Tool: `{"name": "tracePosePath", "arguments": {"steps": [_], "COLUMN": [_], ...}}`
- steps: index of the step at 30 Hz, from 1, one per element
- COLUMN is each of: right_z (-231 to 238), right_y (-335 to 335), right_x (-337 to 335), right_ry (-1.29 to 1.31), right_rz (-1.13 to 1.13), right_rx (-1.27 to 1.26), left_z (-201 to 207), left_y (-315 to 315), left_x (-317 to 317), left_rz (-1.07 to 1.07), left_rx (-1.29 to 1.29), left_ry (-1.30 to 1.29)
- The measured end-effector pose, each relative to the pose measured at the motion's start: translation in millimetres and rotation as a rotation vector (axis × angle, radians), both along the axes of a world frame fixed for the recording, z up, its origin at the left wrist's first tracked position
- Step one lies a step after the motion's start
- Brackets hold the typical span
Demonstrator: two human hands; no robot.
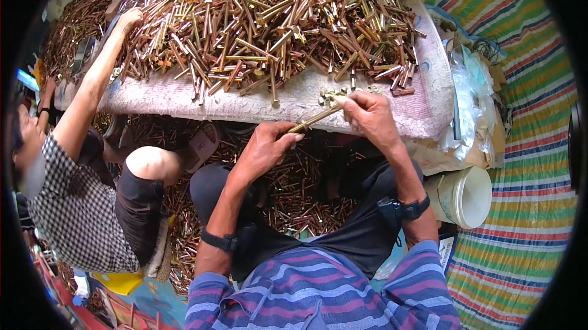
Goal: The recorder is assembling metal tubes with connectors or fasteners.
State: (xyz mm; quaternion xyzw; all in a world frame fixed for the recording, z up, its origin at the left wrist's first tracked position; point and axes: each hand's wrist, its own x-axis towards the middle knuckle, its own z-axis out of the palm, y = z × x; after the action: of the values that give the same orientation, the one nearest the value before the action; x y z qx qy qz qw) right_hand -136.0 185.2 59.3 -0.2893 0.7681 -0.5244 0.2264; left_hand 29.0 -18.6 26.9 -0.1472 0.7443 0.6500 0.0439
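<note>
My left hand (262, 151) is closed around one end of a brass-coloured metal tube (315, 118), which slants up to the right above my lap. At its other end, the fingers of my right hand (371, 116) pinch the tube's tip. Whether a small part is also between those fingertips, I cannot tell. Just beyond that hand, a few small brass-coloured pieces (331, 95) lie on the front edge of the padded table (245, 101). A large heap of similar tubes (263, 24) covers the table behind them.
On the left a person in a checked shirt (73, 213) reaches a hand (130, 21) to the heap. More tubes (288, 201) cover the floor beneath the table. To my right stand a white bucket (474, 197), clear plastic bags (471, 103) and a striped sheet (527, 165).
</note>
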Motion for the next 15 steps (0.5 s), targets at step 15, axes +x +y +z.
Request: {"name": "tracePosePath", "arguments": {"steps": [15], "right_z": [-49], "right_y": [-41], "right_x": [-23], "right_ry": [0.734], "right_rz": [-0.073], "right_rx": [0.237], "left_z": [-17], "left_y": [-7], "left_x": [2], "left_rz": [0.093], "left_rx": [0.033], "left_ry": [0.036]}}
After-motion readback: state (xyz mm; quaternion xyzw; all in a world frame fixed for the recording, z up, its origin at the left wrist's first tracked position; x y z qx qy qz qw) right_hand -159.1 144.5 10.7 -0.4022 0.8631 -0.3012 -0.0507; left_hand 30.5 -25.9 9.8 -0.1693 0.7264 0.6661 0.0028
